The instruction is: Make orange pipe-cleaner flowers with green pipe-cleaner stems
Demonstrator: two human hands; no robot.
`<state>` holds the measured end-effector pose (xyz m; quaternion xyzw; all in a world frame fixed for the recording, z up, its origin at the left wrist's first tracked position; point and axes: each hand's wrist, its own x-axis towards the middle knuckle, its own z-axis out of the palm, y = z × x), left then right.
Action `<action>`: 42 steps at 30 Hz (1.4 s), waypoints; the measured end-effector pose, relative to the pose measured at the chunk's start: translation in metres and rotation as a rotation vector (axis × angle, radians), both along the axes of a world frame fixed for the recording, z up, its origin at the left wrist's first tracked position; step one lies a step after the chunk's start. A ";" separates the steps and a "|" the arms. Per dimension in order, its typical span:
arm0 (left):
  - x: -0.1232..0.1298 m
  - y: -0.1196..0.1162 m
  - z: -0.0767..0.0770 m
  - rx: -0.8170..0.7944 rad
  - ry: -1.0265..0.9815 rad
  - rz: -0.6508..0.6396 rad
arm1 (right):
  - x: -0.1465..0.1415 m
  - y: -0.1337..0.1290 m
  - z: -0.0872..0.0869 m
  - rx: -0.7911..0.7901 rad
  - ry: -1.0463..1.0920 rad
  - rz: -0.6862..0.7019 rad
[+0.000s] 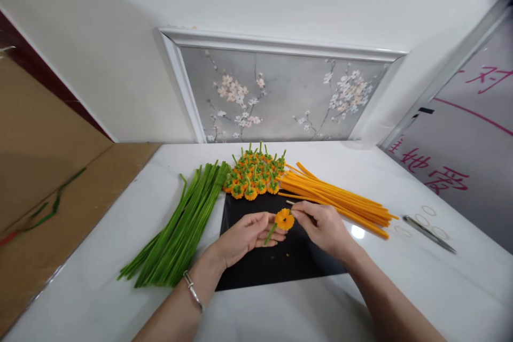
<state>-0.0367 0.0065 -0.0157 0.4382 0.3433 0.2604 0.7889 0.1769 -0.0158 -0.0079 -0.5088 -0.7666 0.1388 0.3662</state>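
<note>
An orange pipe-cleaner flower [284, 219] with a dark centre and a short green stem lies against the fingers of my left hand [250, 231], held near the thumb. The palm faces up and the fingers are curled under the blossom. My right hand [320, 224] is closed in a pinch, its fingertips touching the flower's right edge. A thin pale stick [290, 202] pokes out past its index finger; the rest of it is hidden. Both hands are over a black mat [256, 272].
Behind the mat stands a cluster of orange flowers [254, 173] with green stems upward. Green pipe cleaners [180, 230] lie left, orange pipe cleaners [340, 195] right. Tweezers [428, 233] and several clear rings [422, 219] are farther right. Cardboard [72, 214] borders the left; a wall stands behind.
</note>
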 end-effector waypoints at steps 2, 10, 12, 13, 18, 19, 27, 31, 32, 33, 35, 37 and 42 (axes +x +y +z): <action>0.001 0.000 -0.001 -0.032 -0.022 0.024 | -0.002 -0.001 0.000 -0.029 0.020 0.044; 0.004 -0.003 0.003 0.189 0.065 -0.112 | -0.006 -0.002 -0.001 -0.041 0.047 0.024; 0.004 -0.004 0.005 0.242 0.072 -0.147 | -0.005 -0.001 -0.001 -0.032 0.057 -0.006; 0.004 -0.004 0.006 0.239 0.071 -0.165 | -0.004 -0.001 -0.001 -0.027 0.060 -0.029; 0.003 -0.005 0.006 0.167 0.055 -0.186 | 0.000 0.001 -0.001 -0.035 0.066 -0.118; 0.003 -0.005 0.005 0.153 0.051 -0.175 | 0.001 0.001 -0.001 -0.038 0.067 -0.120; 0.004 -0.005 0.001 0.097 -0.027 -0.099 | 0.007 0.001 0.001 -0.055 0.030 0.081; 0.003 -0.004 -0.001 0.035 -0.090 -0.050 | 0.010 0.001 0.000 -0.045 -0.067 0.241; 0.003 -0.003 -0.002 0.022 -0.109 -0.041 | 0.009 0.001 -0.001 -0.032 -0.069 0.248; 0.003 -0.003 -0.002 0.012 -0.126 -0.030 | 0.008 0.001 -0.003 -0.004 -0.054 0.243; 0.003 -0.003 -0.003 -0.002 -0.150 -0.012 | 0.004 0.002 -0.006 0.076 0.003 0.208; 0.004 -0.004 -0.002 -0.004 -0.163 0.000 | 0.001 0.002 -0.009 0.157 0.050 0.155; 0.004 -0.008 0.000 0.008 -0.136 -0.034 | -0.004 0.001 -0.009 0.136 0.128 0.086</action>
